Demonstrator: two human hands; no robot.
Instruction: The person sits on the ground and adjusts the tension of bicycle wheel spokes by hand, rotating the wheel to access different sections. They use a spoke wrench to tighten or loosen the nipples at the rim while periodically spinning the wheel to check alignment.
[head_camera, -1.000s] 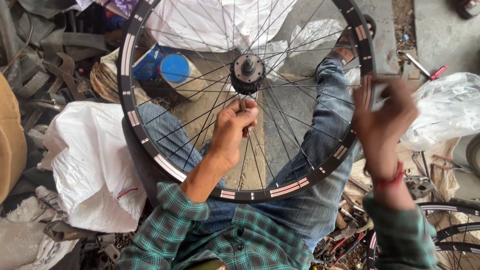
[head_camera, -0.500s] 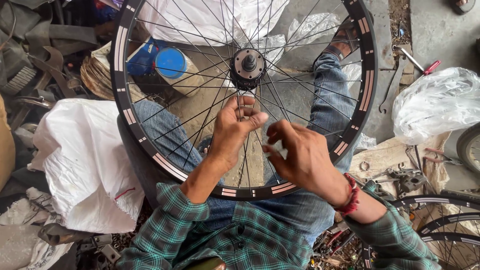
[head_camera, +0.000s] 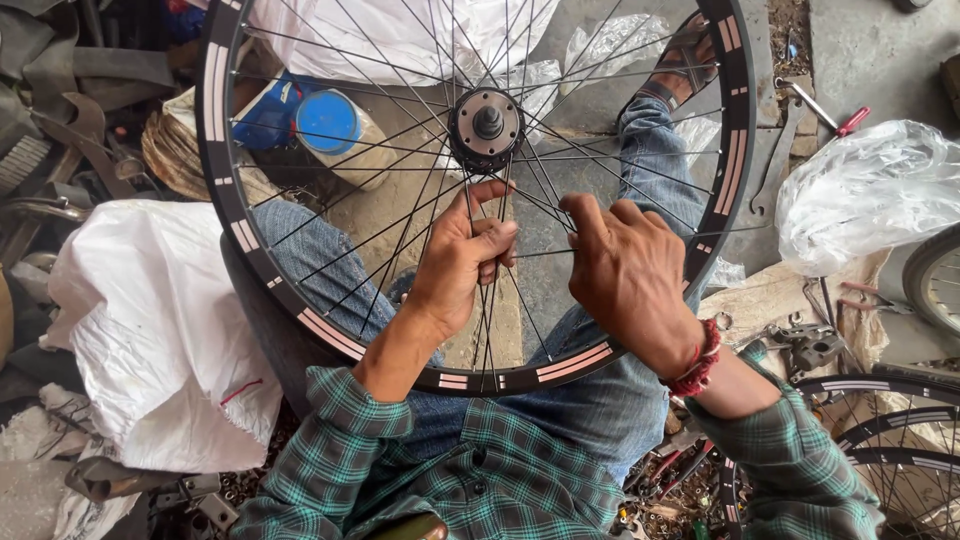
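Observation:
A black bicycle wheel rim (head_camera: 240, 235) with pale stripes rests on my lap, its metal hub (head_camera: 487, 126) near the top centre and thin spokes (head_camera: 400, 215) fanning out. My left hand (head_camera: 462, 260) reaches through the wheel below the hub, fingers pinched around a bundle of spokes. My right hand (head_camera: 625, 270), with a red thread band at the wrist, is just to the right of it, fingers closed on a spoke end that points toward the left hand. Both hands sit inside the rim, a few centimetres apart.
A white sack (head_camera: 150, 330) lies at the left. A blue-lidded tin (head_camera: 330, 125) stands behind the wheel. A clear plastic bag (head_camera: 870, 195) and a red-handled tool (head_camera: 835, 110) are at the right. Another spoked wheel (head_camera: 890, 440) sits at lower right among scattered metal parts.
My right hand came down from outside the rim at the right and moved left into the wheel, closing on a spoke beside my left hand. The left hand stayed on the spokes.

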